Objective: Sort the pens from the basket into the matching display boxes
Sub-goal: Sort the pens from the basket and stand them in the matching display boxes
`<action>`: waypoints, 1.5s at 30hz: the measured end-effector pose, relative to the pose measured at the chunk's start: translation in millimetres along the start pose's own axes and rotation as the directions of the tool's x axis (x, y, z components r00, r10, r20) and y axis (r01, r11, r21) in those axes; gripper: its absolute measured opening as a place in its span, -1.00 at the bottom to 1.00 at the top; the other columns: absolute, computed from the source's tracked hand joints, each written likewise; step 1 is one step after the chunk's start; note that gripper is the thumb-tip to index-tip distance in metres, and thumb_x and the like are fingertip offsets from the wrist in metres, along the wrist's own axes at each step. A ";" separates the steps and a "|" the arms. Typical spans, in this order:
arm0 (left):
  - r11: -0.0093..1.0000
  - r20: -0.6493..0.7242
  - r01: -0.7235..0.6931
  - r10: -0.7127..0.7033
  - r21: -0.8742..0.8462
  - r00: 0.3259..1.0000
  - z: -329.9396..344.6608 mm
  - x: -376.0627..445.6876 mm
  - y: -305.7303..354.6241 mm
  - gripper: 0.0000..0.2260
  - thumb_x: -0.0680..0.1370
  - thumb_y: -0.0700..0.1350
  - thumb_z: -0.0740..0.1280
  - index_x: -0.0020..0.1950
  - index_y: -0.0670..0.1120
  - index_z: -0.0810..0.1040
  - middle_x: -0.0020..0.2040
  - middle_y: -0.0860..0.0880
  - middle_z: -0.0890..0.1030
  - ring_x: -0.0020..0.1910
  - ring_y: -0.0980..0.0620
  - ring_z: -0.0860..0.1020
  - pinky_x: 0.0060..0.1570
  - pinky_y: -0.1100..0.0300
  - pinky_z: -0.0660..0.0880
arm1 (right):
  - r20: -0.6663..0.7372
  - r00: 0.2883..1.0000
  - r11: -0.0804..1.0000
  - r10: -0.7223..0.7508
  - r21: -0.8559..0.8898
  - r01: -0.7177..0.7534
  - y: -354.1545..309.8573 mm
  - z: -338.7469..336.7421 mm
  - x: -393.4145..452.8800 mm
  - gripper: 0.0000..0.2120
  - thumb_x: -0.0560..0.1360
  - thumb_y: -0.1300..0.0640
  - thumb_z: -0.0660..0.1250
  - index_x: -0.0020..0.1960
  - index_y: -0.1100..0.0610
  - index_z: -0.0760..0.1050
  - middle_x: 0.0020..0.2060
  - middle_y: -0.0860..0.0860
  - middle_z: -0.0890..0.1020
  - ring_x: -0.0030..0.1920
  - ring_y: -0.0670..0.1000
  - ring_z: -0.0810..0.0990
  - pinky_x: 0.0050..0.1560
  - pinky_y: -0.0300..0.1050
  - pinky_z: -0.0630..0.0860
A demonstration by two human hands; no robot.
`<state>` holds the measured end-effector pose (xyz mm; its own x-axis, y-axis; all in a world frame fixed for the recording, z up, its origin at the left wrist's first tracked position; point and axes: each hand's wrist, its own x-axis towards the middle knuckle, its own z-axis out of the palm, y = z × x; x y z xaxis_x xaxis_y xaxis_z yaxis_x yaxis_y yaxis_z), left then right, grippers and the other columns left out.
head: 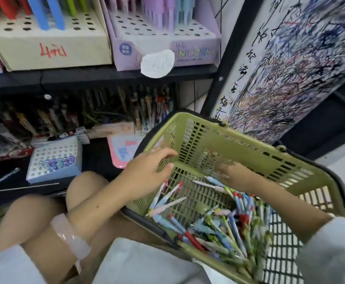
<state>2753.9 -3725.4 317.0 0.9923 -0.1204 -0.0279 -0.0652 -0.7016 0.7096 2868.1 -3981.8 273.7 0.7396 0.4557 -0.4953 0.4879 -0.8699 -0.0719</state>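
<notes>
Nearest: a heap of pens in the green basket, tilted against the knees; most pile at the near end, a few lie loose just under the left fingers. Left hand hovers over the basket's left wall, fingers loosely curled and apart, clamped on nothing visible. Right hand reaches in from the right, blurred; fingers point down toward a pale pen, cannot tell if they pinch it or are still apart. Bracelet on the left wrist.

Past the fingers, on the lower shelf: a white box of holes with a few bead-topped pens, and a pink box beside it. Further up, a cream box with blue and red pens, and a lilac box with pastel ones.

Step, by my read: picking pens from the basket, early, heap mostly unsorted. Next move calls for closing on one pen type, lifting clear of the wall, then matching it to a box.
</notes>
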 end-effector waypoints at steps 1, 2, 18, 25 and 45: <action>1.000 -0.014 -0.003 0.004 0.029 1.000 1.6 -0.3 -0.9 -0.73 0.59 0.01 0.16 0.30 0.14 0.40 0.32 0.17 0.43 0.31 0.14 0.36 0.22 0.14 0.35 | 0.071 0.993 0.995 0.090 -0.039 -0.088 13.0 17.9 -2.3 -0.62 0.60 0.06 0.15 0.36 0.18 0.30 0.21 0.19 0.52 0.16 0.15 0.53 0.07 -0.10 0.47; 0.998 -0.035 -0.006 0.008 0.058 0.999 3.4 -0.5 -2.0 -0.73 0.59 0.01 0.16 0.29 0.14 0.41 0.32 0.17 0.44 0.31 0.12 0.37 0.17 0.16 0.34 | 0.112 0.978 0.984 0.174 -0.066 -0.167 24.4 33.3 -5.5 -0.59 0.59 0.02 0.15 0.37 0.19 0.27 0.21 0.20 0.50 0.17 0.17 0.52 0.06 -0.08 0.48; 0.999 -0.126 -0.039 0.042 0.024 0.991 10.2 -3.8 -7.6 -0.75 0.57 -0.07 0.20 0.23 0.11 0.48 0.17 0.24 0.48 0.14 0.27 0.40 0.10 0.22 0.34 | 0.026 0.928 0.923 0.373 -0.109 -0.368 48.0 90.1 -7.8 -0.44 0.49 0.06 0.32 0.42 -0.01 0.16 0.19 0.16 0.43 0.13 0.20 0.51 -0.05 -0.03 0.47; 0.998 -0.132 -0.034 0.041 0.057 0.990 11.6 -4.5 -5.7 -0.74 0.58 -0.07 0.20 0.25 0.06 0.48 0.11 0.24 0.47 0.11 0.26 0.40 0.10 0.18 0.37 | -0.226 0.922 0.940 0.314 0.208 -0.269 42.7 66.3 -16.4 -0.79 0.48 0.11 0.31 -0.03 0.11 0.28 -0.28 0.02 0.44 -0.32 0.07 0.48 -0.41 -0.13 0.37; 0.515 0.216 0.277 -0.178 -0.811 0.960 29.9 11.3 46.8 -0.37 0.54 -0.29 0.25 0.44 0.13 0.02 0.12 -0.05 0.59 0.03 -0.12 0.62 0.11 -0.12 0.52 | -0.455 0.885 0.242 0.101 0.874 0.422 -133.8 -56.9 -34.2 -0.82 0.54 0.29 0.19 -0.19 0.09 0.30 -0.38 -0.06 0.31 -0.45 -0.20 0.30 -0.38 -0.39 0.30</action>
<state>2758.9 -3780.5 328.8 0.9417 -0.1424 -0.3047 0.3269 0.1746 0.9288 2803.9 -3870.2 349.5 0.9145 0.4013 -0.0511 0.0253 -0.1829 -0.9828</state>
